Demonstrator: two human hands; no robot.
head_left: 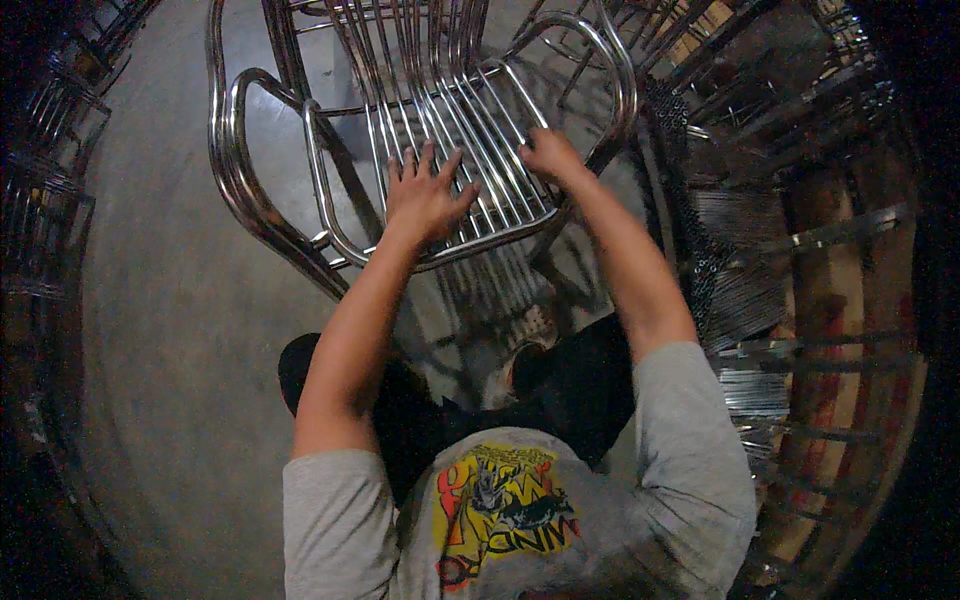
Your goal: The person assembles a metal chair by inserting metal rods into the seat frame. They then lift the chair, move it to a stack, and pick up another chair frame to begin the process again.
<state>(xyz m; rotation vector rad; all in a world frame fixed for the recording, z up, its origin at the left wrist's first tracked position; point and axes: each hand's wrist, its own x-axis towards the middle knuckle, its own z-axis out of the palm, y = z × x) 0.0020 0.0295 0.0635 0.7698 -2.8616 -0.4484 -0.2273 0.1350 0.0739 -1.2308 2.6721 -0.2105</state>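
In front of me stands a shiny metal armchair (318, 180) made of bent tubes, with a slatted seat and a slatted back. My left hand (428, 198) lies on the seat slats near their front left, fingers spread and holding nothing. At the seat's right side, my right hand (552, 158) is closed on the side rail; its curled fingertips are partly hidden, and any small thing inside them cannot be seen. Looped armrest tubes (240, 150) rise on both sides of the seat.
Grey concrete floor (170, 300) spreads to the left. Bundles of metal rods (740, 225) and a rack of bars (840, 235) stand close on my right. More metal frames (50, 200) line the far left. My knees are below the chair's front edge.
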